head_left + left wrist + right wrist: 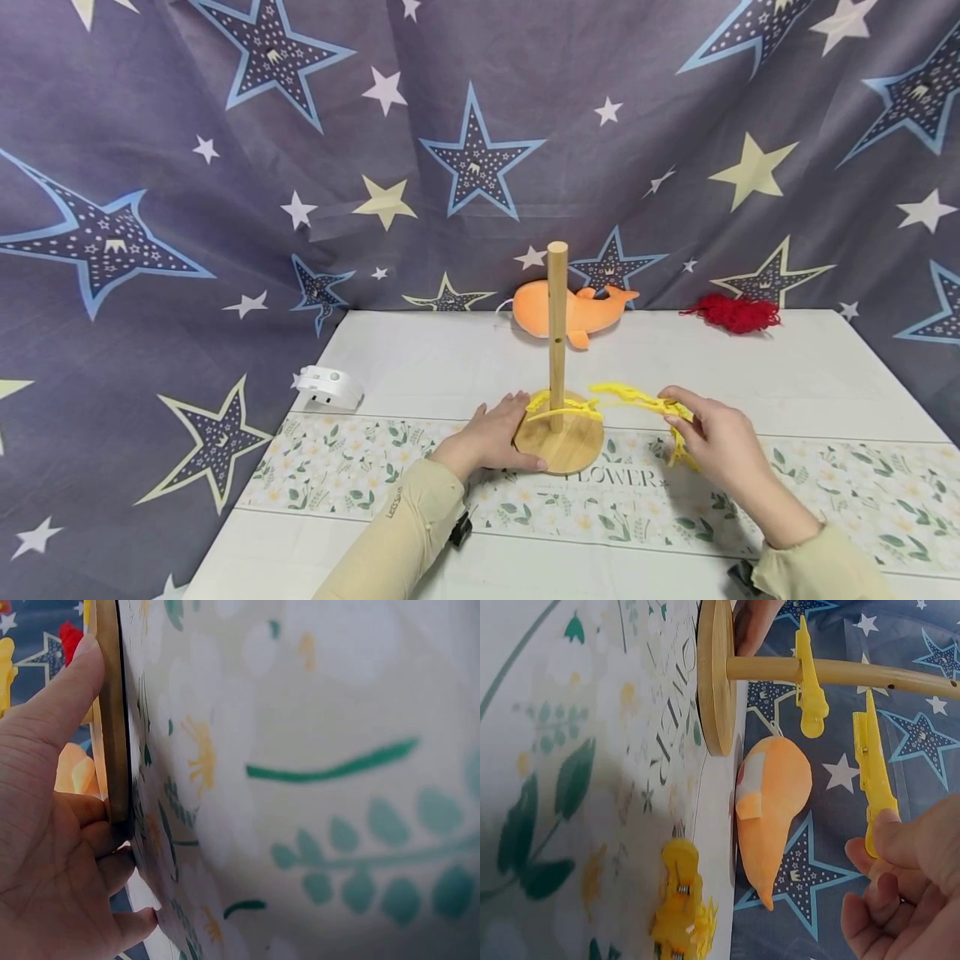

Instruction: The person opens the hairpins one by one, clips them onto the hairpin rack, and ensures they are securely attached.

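Note:
A wooden stand with an upright post [557, 333] and round base [573, 454] stands at mid-table. My left hand [491, 437] grips the left side of the base, thumb at the front and fingers farther back along the rim. A yellow plastic clip [808, 682] sits by the lower post, its pointed end overlapping the wood in the right wrist view. To the right of the stand, my right hand [720, 442] pinches another yellow clip [874, 765] by one end, its tapered end toward the post. Below that hand, more yellow clips [679, 892] with metal springs lie on the table.
An orange whale plush [532, 308] lies behind the stand. Red yarn [738, 312] is at the back right, and a white plug-like device [330, 387] at the left edge. A star-patterned cloth [480, 158] hangs behind the table.

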Demonstrator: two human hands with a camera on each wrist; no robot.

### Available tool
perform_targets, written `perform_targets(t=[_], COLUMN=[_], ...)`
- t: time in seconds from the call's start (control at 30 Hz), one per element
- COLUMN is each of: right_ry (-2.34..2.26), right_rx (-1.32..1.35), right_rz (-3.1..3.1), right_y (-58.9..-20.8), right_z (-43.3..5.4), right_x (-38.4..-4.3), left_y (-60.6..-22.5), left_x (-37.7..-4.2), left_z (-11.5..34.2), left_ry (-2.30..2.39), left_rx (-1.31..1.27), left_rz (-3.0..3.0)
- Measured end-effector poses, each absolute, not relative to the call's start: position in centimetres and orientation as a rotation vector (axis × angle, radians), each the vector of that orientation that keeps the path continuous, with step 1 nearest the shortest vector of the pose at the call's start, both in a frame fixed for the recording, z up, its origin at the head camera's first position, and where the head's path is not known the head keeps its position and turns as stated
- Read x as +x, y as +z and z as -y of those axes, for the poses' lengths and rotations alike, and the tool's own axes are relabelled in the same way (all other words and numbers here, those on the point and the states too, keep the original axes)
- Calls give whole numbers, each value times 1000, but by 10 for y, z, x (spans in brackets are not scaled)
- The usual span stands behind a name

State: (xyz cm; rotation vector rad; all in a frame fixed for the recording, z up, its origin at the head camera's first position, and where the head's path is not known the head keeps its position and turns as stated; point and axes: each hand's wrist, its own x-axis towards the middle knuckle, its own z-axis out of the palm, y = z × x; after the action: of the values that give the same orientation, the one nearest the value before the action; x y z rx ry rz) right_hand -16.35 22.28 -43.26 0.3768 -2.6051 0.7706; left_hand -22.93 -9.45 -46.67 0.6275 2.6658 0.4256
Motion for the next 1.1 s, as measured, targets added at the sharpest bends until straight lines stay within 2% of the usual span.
perform_targets(t=[1.1], right_ry=[869], right_rx=[421], right_rz=[2594], right_y=[-434], right_z=[-178], right_x=[-187], left_y=[-467], left_x=[-229], left_z=[95], left_ry=[441], left_rx=[626], left_rz=[-2678])
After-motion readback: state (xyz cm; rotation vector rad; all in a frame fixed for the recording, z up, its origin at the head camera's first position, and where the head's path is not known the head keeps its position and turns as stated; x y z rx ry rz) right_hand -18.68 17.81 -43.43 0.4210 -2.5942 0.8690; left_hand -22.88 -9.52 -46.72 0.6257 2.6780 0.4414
